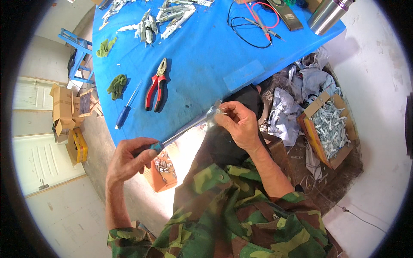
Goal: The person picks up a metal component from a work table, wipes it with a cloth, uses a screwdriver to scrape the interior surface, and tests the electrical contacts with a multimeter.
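My left hand (134,159) grips the blue handle of a screwdriver (180,131), its long metal shaft pointing up and right. At the shaft's far end, my right hand (238,124) pinches a small whitish, partly clear piece (212,113) between thumb and fingers. The piece is blurred, and I cannot tell exactly where the tip meets it. Both hands are at the near edge of the blue-covered table (193,74). Combination pliers (157,85) with red and black handles lie on the cloth, beside a smaller blue-handled screwdriver (124,113).
Long whitish stripped pieces (174,17) are heaped at the back. Test leads (258,25) and a steel flask (329,16) stand or lie back right. Green rags (116,87) are at left. Below are a carton of whitish scraps (332,129) and a box of small metal cylinders (158,180).
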Available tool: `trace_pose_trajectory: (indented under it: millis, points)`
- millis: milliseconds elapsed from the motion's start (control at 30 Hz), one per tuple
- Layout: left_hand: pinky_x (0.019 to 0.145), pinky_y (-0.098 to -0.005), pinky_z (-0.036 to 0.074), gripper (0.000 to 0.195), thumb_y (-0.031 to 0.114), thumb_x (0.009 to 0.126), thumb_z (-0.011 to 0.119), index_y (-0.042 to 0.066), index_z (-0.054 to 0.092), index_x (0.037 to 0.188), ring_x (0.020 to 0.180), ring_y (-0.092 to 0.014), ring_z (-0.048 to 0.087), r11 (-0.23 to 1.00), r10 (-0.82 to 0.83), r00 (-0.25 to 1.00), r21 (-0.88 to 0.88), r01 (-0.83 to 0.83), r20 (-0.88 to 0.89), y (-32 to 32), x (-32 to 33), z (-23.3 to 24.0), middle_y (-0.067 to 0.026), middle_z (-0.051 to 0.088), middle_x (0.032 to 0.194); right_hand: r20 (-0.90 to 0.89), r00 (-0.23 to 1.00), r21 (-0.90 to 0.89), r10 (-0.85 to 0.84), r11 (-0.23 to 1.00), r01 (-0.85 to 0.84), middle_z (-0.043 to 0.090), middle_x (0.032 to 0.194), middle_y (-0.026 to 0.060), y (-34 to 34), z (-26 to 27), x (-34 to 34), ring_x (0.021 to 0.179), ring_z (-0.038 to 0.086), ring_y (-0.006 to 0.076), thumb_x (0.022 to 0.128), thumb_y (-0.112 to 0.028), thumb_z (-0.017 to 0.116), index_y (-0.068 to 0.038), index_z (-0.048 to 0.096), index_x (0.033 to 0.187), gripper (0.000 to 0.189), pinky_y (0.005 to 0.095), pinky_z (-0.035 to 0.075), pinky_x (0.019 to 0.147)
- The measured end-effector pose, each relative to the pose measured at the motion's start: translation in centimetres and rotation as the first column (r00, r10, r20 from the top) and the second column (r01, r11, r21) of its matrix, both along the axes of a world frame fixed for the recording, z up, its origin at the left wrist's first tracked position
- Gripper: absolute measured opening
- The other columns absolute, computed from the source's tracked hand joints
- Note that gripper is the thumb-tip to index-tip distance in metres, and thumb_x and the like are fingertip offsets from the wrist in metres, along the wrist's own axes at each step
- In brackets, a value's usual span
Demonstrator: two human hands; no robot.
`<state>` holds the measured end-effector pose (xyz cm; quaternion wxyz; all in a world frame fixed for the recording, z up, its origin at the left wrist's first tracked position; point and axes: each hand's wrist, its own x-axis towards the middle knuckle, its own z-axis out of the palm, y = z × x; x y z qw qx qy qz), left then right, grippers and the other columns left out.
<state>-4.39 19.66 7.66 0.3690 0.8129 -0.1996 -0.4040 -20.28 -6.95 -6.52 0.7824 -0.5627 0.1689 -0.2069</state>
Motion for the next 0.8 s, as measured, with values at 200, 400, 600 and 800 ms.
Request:
trace_pose_trajectory:
  millis: [200, 400, 600, 800]
  points:
    - [0.045, -0.0229, 0.049, 0.049, 0.035, 0.096, 0.075, -0.007, 0.068, 0.12, 0.063, -0.009, 0.065, 0.993, 0.088, 0.996, -0.085, -0.088, 0.008, -0.6, -3.4, -0.3, -0.0069, 0.07, 0.085, 0.095, 0.982, 0.179, -0.161, 0.974, 0.142, 0.068, 0.099, 0.0006, 0.8, -0.3, 1.1, 0.087, 0.062, 0.0062, 0.096, -0.011, 0.075, 0.0, 0.066, 0.111, 0.021, 0.0226, 0.052, 0.075]
    - [0.048, -0.0232, 0.049, 0.049, 0.037, 0.097, 0.075, -0.007, 0.068, 0.118, 0.063, -0.009, 0.063, 0.993, 0.05, 0.988, -0.117, -0.033, 0.147, -0.6, -4.7, -0.2, -0.0048, 0.068, 0.08, 0.087, 0.982, 0.185, -0.169, 0.971, 0.151, 0.067, 0.098, -0.0009, 0.7, -0.4, 1.1, 0.087, 0.06, 0.0059, 0.099, -0.013, 0.073, 0.0, 0.066, 0.112, 0.019, 0.0223, 0.051, 0.077]
    - [0.053, -0.0268, 0.05, 0.047, 0.039, 0.097, 0.074, -0.003, 0.07, 0.119, 0.064, -0.011, 0.063, 0.995, 0.002, 0.943, -0.096, 0.032, 0.333, -0.8, -6.1, -1.2, -0.0052, 0.068, 0.078, 0.111, 0.977, 0.151, -0.18, 0.975, 0.163, 0.068, 0.099, -0.0008, 0.9, -1.0, 1.0, 0.088, 0.06, 0.0052, 0.1, -0.012, 0.071, 0.0, 0.066, 0.114, 0.019, 0.0218, 0.05, 0.079]
    - [0.059, -0.0294, 0.05, 0.038, 0.029, 0.099, 0.071, -0.003, 0.07, 0.118, 0.066, -0.013, 0.064, 0.99, -0.072, 0.867, -0.067, 0.121, 0.493, -1.1, -6.3, -1.8, -0.0073, 0.069, 0.08, 0.076, 0.986, 0.052, -0.148, 0.988, 0.145, 0.069, 0.101, 0.0014, 1.0, -0.3, 1.4, 0.091, 0.062, 0.0068, 0.099, -0.008, 0.072, 0.001, 0.065, 0.115, 0.02, 0.0228, 0.051, 0.08]
